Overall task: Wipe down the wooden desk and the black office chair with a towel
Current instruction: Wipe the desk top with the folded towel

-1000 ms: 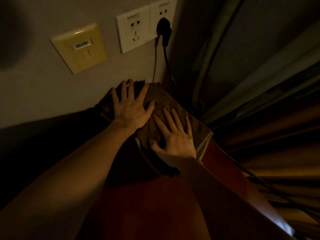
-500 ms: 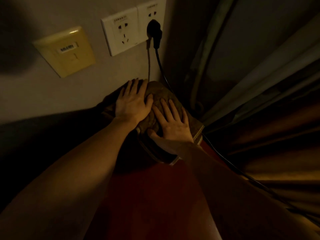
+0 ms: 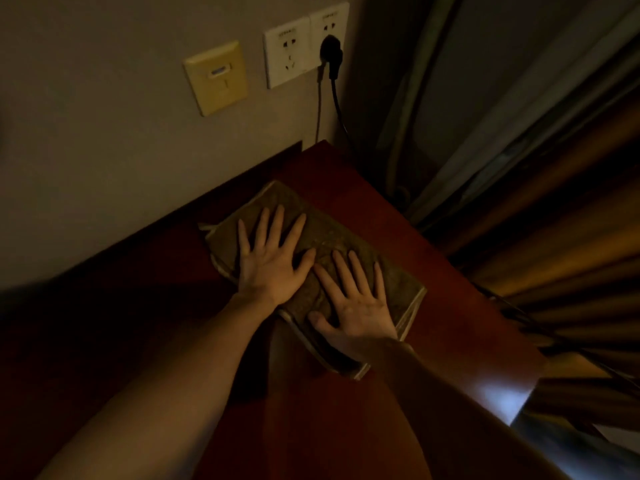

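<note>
Vs. half a second ago, the towel (image 3: 325, 233) has come back from the far corner of the counter (image 3: 367, 188) toward the person. Earlier it sat right under the plug, against the wall (image 3: 104, 150); now a strip of bare wood shows btw. the towel and the wall, and the corner itself is uncovered. The hands kept the same pose: the left hand (image 3: 270, 268) and the right hand (image 3: 360, 310) still lie flat on the cloth w/ fingers straight and spread, pressing down and gripping nothing. The left thumb nearly touches the right index finger.

The towel is a folded rectangle, brown-olive, w/ a rough, slightly mottled weave and a paler hem along its edges; several layers show at the right side. It lies diagonally on the counter, near the right edge but not over it. The counter is dark red wood, smooth and polished, w/ a bright reflection at its lower right edge.

On the matte grey wall are a white plastic double socket (image 3: 304, 50) w/ a black plug (image 3: 330, 53), its cable (image 3: 341, 112) hanging down behind the counter, and a square yellow plate (image 3: 216, 77). At right hangs a curtain (image 3: 554, 168) in long folds.
</note>
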{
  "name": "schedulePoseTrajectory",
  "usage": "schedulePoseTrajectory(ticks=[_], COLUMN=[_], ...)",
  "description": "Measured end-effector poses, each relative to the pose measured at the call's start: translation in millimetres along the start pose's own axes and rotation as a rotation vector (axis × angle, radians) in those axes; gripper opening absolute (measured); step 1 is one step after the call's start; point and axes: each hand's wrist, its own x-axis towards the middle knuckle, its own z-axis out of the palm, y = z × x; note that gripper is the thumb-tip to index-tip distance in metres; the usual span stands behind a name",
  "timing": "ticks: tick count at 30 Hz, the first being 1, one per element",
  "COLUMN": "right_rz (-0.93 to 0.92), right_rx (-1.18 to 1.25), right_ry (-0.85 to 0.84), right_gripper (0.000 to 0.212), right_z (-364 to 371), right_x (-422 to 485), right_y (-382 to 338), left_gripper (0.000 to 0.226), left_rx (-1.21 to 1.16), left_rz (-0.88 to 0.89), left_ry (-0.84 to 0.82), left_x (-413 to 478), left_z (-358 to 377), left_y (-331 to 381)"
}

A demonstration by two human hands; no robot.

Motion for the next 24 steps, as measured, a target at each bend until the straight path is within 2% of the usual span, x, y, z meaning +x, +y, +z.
schedulePoseTrajectory(ticks=[11,15,19,21,23,24], right_rz=[-0.042,-0.063,-0.065,0.038,0.311,0.449], right_rx=[0.042,0.061,0.065,0.096,0.141,0.180], right_ry=[-0.039,-0.065,-0.027,0.090,0.218,0.217], right_gripper=[0.082,0.083,0.079,0.072,0.068,0.069], right_z=[64,82,94,98,96,95], right_x=[-201,-254,-282,-286,-286,-283], right_y=[-127,-165,-188,-197,-204,-205], left_gripper=[0.074,0.075,0.072,0.073,0.076,0.077], left_rx=[-0.007,-0.017,0.026,0.110,0.180,0.188], left_rz=[-0.072,-0.086,-0.091,-0.040,0.091,0.197], left_ry=[-0.043,-0.061,-0.157,-0.155,-0.110,-0.083], left_x=[-256,-332,-379,-380,-368,-360], left_z=[23,28,28,22,13,10], left_y=[-35,-52,-66,-76,-89,-94])
